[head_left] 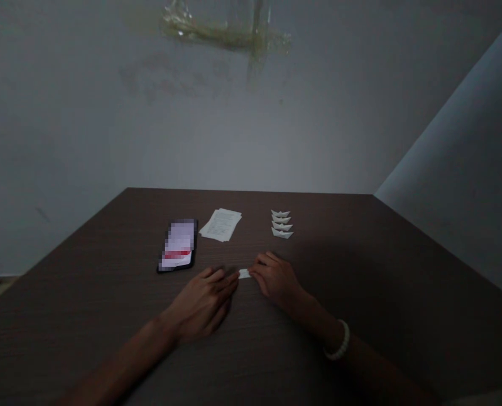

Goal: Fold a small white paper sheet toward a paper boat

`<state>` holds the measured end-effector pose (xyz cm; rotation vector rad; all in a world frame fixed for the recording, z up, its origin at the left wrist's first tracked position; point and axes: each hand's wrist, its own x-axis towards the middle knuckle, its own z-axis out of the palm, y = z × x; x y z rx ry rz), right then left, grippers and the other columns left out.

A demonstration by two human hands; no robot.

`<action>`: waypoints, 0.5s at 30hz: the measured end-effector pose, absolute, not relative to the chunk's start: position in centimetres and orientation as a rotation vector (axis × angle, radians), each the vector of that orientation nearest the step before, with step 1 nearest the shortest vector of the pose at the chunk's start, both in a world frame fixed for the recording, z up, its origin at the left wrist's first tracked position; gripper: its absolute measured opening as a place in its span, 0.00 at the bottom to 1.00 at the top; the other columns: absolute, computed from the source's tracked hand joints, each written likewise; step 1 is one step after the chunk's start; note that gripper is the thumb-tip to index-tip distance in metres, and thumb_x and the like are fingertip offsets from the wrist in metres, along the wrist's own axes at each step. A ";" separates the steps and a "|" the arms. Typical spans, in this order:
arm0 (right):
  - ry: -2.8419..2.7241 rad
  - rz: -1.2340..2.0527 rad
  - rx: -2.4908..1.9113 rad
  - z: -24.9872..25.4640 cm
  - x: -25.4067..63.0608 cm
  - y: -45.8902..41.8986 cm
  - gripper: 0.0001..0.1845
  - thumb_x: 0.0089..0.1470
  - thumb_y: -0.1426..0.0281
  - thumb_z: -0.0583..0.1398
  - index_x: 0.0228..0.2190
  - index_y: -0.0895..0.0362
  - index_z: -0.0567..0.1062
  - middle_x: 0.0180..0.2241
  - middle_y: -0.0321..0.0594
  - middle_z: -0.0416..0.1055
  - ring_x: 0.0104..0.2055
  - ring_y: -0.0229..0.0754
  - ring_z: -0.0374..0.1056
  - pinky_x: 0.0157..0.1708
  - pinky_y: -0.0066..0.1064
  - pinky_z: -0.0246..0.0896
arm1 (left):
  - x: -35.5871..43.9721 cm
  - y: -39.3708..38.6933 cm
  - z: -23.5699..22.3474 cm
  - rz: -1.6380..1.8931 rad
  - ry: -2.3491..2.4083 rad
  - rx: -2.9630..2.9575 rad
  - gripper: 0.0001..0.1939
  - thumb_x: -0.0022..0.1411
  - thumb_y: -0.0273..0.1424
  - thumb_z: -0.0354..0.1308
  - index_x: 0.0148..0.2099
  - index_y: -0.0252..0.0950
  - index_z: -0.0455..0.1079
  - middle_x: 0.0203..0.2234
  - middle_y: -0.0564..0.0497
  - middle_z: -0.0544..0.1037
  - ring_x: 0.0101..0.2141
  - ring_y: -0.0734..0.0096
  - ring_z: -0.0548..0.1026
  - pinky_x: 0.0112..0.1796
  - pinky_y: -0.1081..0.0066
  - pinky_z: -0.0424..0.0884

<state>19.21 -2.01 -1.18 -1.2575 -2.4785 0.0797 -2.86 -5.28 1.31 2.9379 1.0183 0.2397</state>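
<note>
A small folded piece of white paper (244, 274) lies on the table between my two hands. My left hand (202, 304) rests on the tabletop, its fingers together and their tips on the paper's left end. At the right end, my right hand (275, 280) grips the paper between thumb and fingers; the exact pinch is partly hidden. A white beaded bracelet (342, 341) circles my right wrist. Beyond my right hand, several small folded paper boats (281, 226) sit in a column, one behind another.
A stack of printed paper slips (221, 225) lies at the back, left of the boats. Nearer and further left is a phone (178, 245) with its screen lit and blurred. The dark wooden table (360, 248) meets a grey wall (318, 124) at its far edge.
</note>
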 end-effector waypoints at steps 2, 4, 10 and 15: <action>-2.479 0.072 -1.271 -1.1 19.1 -2.1 0.09 0.62 0.71 0.56 0.34 0.55 0.76 0.36 0.37 0.70 0.40 0.40 0.63 0.36 0.29 0.57 | -3.3 -5.6 1.5 0.202 0.992 2.947 0.23 0.64 0.27 0.47 0.61 0.31 0.61 0.53 0.42 0.71 0.45 0.58 0.69 0.45 0.60 0.61; -2.478 0.075 -1.278 -1.0 19.1 -2.1 0.09 0.62 0.71 0.56 0.34 0.54 0.76 0.36 0.37 0.70 0.40 0.40 0.63 0.35 0.29 0.56 | -3.7 -5.9 1.7 0.170 0.973 2.950 0.24 0.64 0.27 0.46 0.62 0.31 0.60 0.54 0.43 0.71 0.43 0.60 0.69 0.44 0.61 0.61; -2.463 0.107 -1.283 -0.9 19.1 -2.3 0.10 0.63 0.71 0.55 0.34 0.54 0.76 0.37 0.37 0.70 0.41 0.39 0.63 0.36 0.29 0.57 | -4.1 -6.5 1.7 0.206 1.008 2.928 0.24 0.63 0.26 0.46 0.61 0.32 0.61 0.50 0.43 0.74 0.41 0.59 0.69 0.43 0.61 0.62; -2.448 0.141 -1.229 -0.9 19.3 -2.7 0.10 0.63 0.71 0.54 0.37 0.54 0.76 0.37 0.37 0.69 0.41 0.39 0.63 0.37 0.29 0.57 | -3.8 -6.6 1.4 0.269 1.004 2.949 0.22 0.63 0.27 0.46 0.59 0.32 0.63 0.53 0.43 0.72 0.45 0.56 0.69 0.46 0.58 0.61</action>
